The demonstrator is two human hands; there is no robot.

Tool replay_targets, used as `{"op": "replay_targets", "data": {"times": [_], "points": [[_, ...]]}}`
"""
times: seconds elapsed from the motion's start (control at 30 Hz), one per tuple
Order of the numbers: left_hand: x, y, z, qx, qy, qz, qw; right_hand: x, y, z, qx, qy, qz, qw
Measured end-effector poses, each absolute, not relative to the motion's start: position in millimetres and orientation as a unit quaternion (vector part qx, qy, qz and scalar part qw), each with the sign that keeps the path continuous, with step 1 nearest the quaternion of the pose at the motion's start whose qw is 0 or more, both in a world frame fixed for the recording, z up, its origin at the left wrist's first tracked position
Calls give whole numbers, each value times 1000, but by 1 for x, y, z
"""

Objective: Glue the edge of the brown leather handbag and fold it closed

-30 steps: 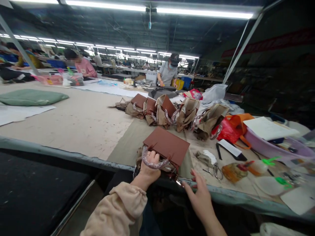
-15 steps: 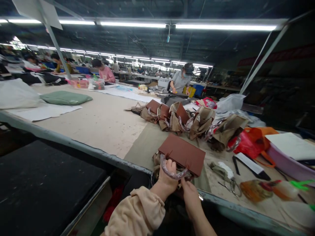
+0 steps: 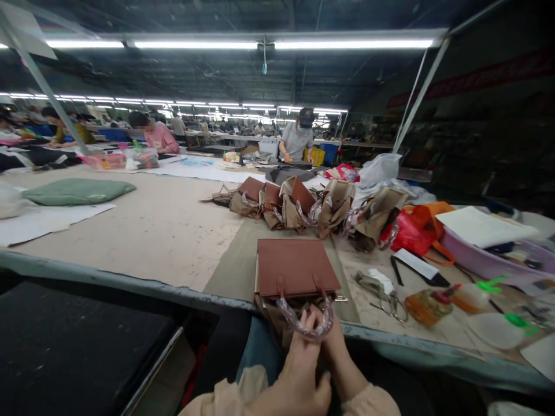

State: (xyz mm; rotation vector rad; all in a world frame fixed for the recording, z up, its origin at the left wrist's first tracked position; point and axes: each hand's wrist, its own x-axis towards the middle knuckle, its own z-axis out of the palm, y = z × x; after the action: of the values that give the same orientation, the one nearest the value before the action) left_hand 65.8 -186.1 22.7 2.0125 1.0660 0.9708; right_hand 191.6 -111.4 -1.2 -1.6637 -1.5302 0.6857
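Note:
A brown leather handbag point(image 3: 295, 267) lies flat at the near edge of the work table point(image 3: 143, 228), its plastic-wrapped handle point(image 3: 303, 323) hanging over the rim toward me. My left hand point(image 3: 299, 372) and my right hand point(image 3: 336, 352) are pressed together just below the handle, fingers curled at it. What the fingers pinch is partly hidden. A tan dust cover point(image 3: 277, 320) bunches under the bag.
A row of several more brown bags in tan covers point(image 3: 303, 205) stands beyond. Scissors point(image 3: 392, 303), a red-orange plastic bag point(image 3: 411, 228), a lilac basin point(image 3: 489, 257) and small bottles lie to the right. A green cushion point(image 3: 78, 190) sits far left. Other people work at distant tables.
The bag has turned square to me and slid to the table edge, handle now hanging over it. Both hands dropped below the rim and came together at the handle.

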Motion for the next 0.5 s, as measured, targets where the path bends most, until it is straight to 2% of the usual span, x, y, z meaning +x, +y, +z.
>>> {"op": "replay_targets", "data": {"times": [0.07, 0.13, 0.27, 0.4, 0.5], "points": [[54, -196, 27, 679, 429, 425, 418, 190, -112, -2, -659, -551, 307, 410], [41, -200, 26, 512, 492, 468, 526, 187, -111, -1, -657, -517, 335, 435], [20, -201, 24, 181, 523, 444, 705, 187, -109, 7, -644, -478, 376, 464], [18, -188, 38, 122, 415, 367, 823, 190, -111, 14, -625, -472, 403, 473], [32, -167, 42, 99, 378, 381, 838, 192, -115, 17, -621, -492, 413, 450]]}}
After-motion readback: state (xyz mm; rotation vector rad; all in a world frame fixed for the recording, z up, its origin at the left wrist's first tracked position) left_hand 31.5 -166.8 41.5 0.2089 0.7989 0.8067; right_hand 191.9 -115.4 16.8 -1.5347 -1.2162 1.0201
